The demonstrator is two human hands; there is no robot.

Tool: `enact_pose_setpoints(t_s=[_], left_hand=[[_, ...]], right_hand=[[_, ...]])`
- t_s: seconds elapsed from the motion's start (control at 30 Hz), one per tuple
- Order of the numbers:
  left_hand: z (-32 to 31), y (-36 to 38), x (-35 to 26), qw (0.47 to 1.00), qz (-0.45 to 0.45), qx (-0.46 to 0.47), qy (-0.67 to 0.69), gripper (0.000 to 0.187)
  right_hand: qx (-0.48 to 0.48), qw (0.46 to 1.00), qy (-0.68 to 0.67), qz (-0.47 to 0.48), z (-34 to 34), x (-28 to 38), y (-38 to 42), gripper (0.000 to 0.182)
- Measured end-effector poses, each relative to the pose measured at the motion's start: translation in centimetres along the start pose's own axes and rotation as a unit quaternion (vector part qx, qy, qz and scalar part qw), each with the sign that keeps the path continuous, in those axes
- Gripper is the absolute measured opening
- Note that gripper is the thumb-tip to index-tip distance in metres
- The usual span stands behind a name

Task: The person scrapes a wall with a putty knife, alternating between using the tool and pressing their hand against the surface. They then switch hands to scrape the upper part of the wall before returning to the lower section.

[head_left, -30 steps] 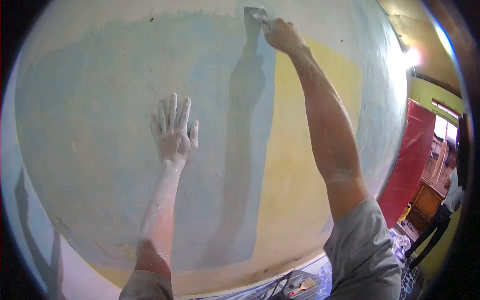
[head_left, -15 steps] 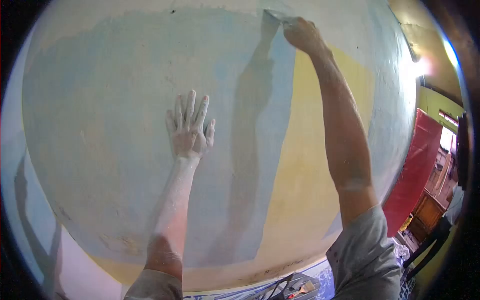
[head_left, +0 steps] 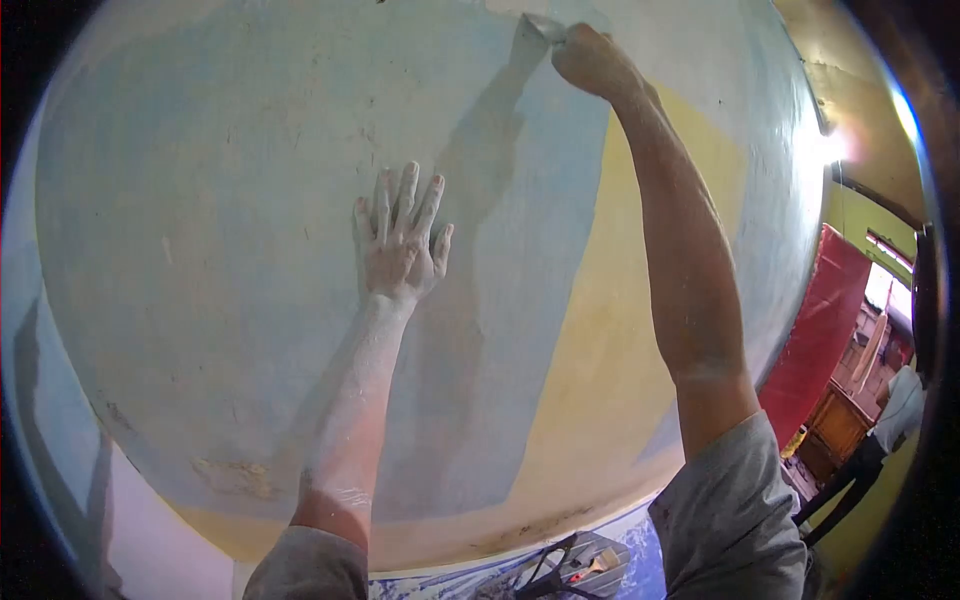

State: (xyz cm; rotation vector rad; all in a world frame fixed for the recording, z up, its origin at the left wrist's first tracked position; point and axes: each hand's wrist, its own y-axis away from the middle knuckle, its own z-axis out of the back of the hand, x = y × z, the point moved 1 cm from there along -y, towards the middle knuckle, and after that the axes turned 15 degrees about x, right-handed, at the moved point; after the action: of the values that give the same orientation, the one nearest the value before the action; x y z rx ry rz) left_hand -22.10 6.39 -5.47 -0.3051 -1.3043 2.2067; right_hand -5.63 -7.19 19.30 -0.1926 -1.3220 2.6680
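Note:
A wall (head_left: 230,300) with pale blue-green and yellow areas fills most of the view. My left hand (head_left: 402,240), coated in whitish dust, lies against it near the middle, fingers spread and holding nothing. Higher up and to the right, my right hand (head_left: 592,62) is closed round the handle of a scraper (head_left: 543,29). The scraper's blade points left, at or very near the wall surface near the top of the view. My right arm casts a long shadow on the wall.
Below the wall, a brush (head_left: 602,562) lies on a dark surface beside blue-and-white sheeting (head_left: 642,550). A red panel (head_left: 822,330) stands at the right. Another person (head_left: 898,410), partly visible, is beyond it near a wooden cabinet (head_left: 840,425).
The view has shifted slightly. My left hand appears a little farther right and higher, its fingers still spread. My right hand and the scraper appear slightly farther left.

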Motion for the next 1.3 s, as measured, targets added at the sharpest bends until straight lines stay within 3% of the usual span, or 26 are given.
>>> enact_pose_setpoints(t_s=[0.13, 0.27, 0.37, 0.43, 0.47, 0.53, 0.57, 0.67, 0.73, 0.8, 0.87, 0.97, 1.0, 1.07, 1.1, 1.2, 1.23, 1.27, 1.3], left_hand=[[0.1, 0.0, 0.4, 1.000, 0.005, 0.001, 0.004, 0.063], [-0.5, 0.2, 0.6, 1.000, -0.009, -0.007, 0.018, 0.063], [-0.3, 0.0, 0.5, 0.999, -0.019, -0.018, 0.033, 0.062], [-0.4, 0.1, 0.7, 0.999, -0.020, -0.008, 0.043, 0.062], [-0.5, 0.0, 1.2, 0.999, -0.014, -0.015, 0.041, 0.062], [-1.0, 0.3, 1.0, 0.998, -0.026, -0.028, 0.048, 0.062], [-1.0, 0.3, 0.9, 0.998, -0.025, -0.025, 0.051, 0.062], [-0.9, 0.4, 1.0, 0.999, -0.020, -0.006, 0.041, 0.060], [-0.7, 0.7, 1.0, 0.999, -0.017, 0.011, 0.037, 0.059], [-1.1, 0.6, 1.2, 1.000, -0.012, 0.003, 0.028, 0.058], [-0.7, 0.5, 1.3, 1.000, -0.006, 0.009, 0.024, 0.058], [-0.8, 0.5, 1.1, 0.999, -0.011, 0.019, 0.025, 0.059], [-0.6, 0.9, 1.1, 0.999, -0.014, 0.012, 0.027, 0.059], [-0.1, 1.0, 1.3, 0.999, -0.020, 0.023, 0.020, 0.060], [0.1, 1.0, 1.2, 0.999, -0.021, 0.030, 0.014, 0.060], [-0.6, 1.0, 1.3, 0.999, -0.025, 0.007, 0.028, 0.060], [-0.9, 1.1, 1.0, 0.999, -0.028, 0.011, 0.029, 0.060], [-0.8, 0.9, 1.0, 0.999, -0.023, 0.002, 0.023, 0.060], [-0.7, 0.9, 1.1, 1.000, -0.016, -0.004, 0.016, 0.060]], right_hand=[[-0.065, 0.997, 0.020, 0.029, 0.0, 1.5, 1.2, 0.036], [-0.015, 0.999, 0.018, -0.031, 0.5, 0.3, -4.2, 0.035], [-0.014, 0.995, 0.074, 0.061, 0.1, 1.1, -1.9, 0.037], [-0.032, 0.999, 0.040, -0.021, -0.5, 2.4, 0.6, 0.040], [-0.036, 0.998, 0.040, -0.013, -0.3, 2.2, -1.0, 0.040], [-0.020, 0.990, 0.107, 0.089, 0.2, 0.0, -4.5, 0.039], [0.054, 0.996, 0.064, -0.012, 1.6, 0.5, -4.7, 0.036], [0.078, 0.991, 0.090, 0.068, 0.4, -1.6, -5.7, 0.035], [0.030, 0.992, 0.106, 0.056, -0.6, -0.1, -1.7, 0.036], [-0.136, 0.981, 0.058, 0.125, -3.1, -0.7, -1.2, 0.037], [-0.134, 0.983, 0.078, 0.096, -2.1, -1.7, -4.8, 0.038], [0.096, 0.993, -0.051, -0.049, 2.3, 1.2, -4.4, 0.038], [0.101, 0.992, -0.053, -0.053, 1.6, 0.6, -3.9, 0.038], [0.048, 0.995, 0.061, 0.057, -0.3, -0.9, -3.7, 0.039], [-0.001, 0.999, 0.040, 0.002, -1.6, -0.9, -2.4, 0.040], [-0.055, 0.995, 0.029, 0.075, -1.0, -1.4, -3.4, 0.040], [0.022, 0.994, 0.082, 0.068, -0.8, -2.8, -6.4, 0.041], [0.022, 0.994, 0.083, 0.069, 0.3, -1.7, -6.0, 0.041], [0.052, 0.999, 0.009, 0.003, 2.0, 0.9, -4.8, 0.042]])
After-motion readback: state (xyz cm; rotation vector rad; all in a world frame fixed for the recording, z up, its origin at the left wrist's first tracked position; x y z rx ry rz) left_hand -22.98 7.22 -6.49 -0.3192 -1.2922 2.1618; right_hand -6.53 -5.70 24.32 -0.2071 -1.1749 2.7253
